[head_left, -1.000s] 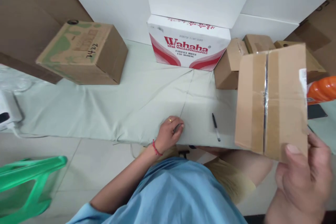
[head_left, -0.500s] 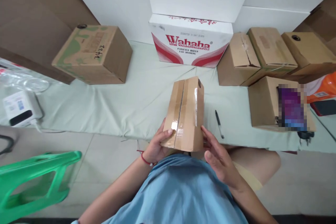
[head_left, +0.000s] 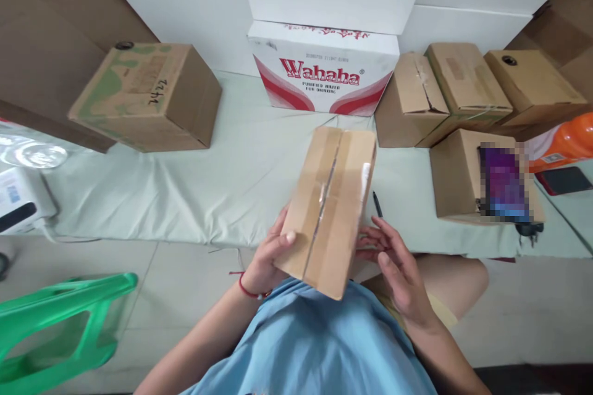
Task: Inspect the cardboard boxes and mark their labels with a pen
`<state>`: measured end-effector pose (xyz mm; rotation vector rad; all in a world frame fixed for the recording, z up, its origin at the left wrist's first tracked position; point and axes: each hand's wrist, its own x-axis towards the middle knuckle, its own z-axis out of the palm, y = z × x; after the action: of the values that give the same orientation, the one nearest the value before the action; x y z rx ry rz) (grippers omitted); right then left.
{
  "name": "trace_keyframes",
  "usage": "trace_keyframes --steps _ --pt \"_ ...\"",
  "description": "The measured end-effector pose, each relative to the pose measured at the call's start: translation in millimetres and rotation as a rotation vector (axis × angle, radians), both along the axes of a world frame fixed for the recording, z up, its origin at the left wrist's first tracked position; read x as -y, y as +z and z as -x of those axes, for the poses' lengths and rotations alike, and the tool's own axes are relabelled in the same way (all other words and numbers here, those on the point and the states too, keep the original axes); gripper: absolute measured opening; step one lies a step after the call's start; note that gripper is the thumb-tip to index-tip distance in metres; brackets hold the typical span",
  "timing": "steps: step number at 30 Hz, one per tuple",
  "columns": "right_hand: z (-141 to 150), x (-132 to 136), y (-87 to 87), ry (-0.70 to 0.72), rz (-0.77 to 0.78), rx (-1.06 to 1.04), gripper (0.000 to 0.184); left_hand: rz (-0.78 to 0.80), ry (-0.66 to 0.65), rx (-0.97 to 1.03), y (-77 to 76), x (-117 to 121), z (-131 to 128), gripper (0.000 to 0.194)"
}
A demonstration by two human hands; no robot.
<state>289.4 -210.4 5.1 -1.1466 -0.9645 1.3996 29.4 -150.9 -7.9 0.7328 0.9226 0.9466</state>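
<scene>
A small taped cardboard box [head_left: 330, 203] is held in front of my chest, tilted with its taped seam facing up. My left hand [head_left: 267, 255] grips its left lower edge, thumb on top; a red string is around that wrist. At the box's right side my right hand [head_left: 398, 268] rests with its fingers spread, touching or just under the box. A black pen [head_left: 377, 204] lies on the pale green cloth just right of the box, partly hidden by it.
A Wahaha water carton [head_left: 324, 77] stands at the back centre. A green-printed box [head_left: 143, 95] is at the left, several brown boxes [head_left: 445, 95] at the right, one [head_left: 456, 176] nearer me. There is a green plastic stool [head_left: 55, 327] at lower left and a white device [head_left: 18, 200] at far left.
The box came from my raised right hand at the right to the centre, into both hands. It has since turned so its broad taped face shows, and my right fingers moved under its side.
</scene>
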Motion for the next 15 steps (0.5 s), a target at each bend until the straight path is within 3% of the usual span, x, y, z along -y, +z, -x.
trace_keyframes --steps 4,10,12,15 --pt "-3.1 -7.3 0.0 0.017 0.054 0.062 0.062 -0.276 -0.06 -0.196 13.6 2.8 4.5 0.086" --pt "-5.7 -8.1 -3.0 -0.053 0.068 0.172 0.041 -0.844 -0.209 -0.535 15.2 3.5 7.2 0.086" --pt "-10.6 -3.7 -4.8 -0.078 0.061 0.222 0.033 -0.91 -0.162 -0.564 13.0 2.5 4.5 0.082" --pt "-17.4 2.8 -2.8 -0.086 0.034 0.35 0.038 -0.725 -0.049 -0.521 5.6 -1.1 2.3 0.064"
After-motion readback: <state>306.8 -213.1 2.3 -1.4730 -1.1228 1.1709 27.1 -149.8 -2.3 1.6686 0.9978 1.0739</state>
